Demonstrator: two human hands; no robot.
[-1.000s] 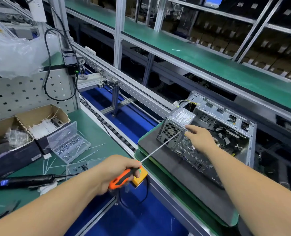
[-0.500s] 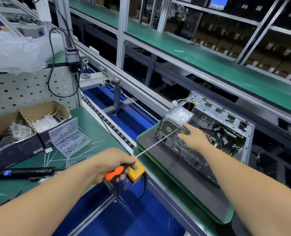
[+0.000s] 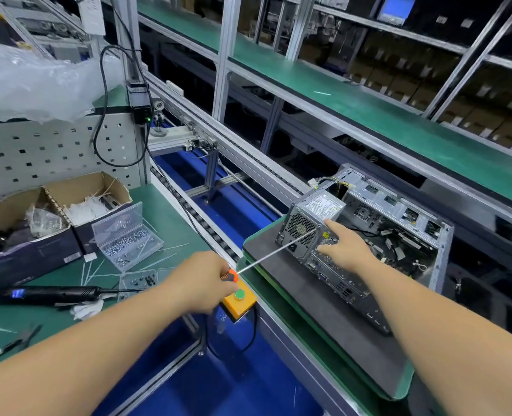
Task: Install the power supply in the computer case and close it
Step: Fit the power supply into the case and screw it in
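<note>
Left grip (image 3: 202,283) was clamped on the screwdriver (image 3: 275,250), whose long shaft ran up and right to the power supply (image 3: 308,226) at the computer case's (image 3: 398,235) near-left corner. Right hand (image 3: 346,246), fingers loose, rested beside the tip, much nearer.

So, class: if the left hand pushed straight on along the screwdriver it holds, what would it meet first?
Most likely the power supply: the screwdriver in the left hand points at its fan-side corner, beside the right hand.
</note>
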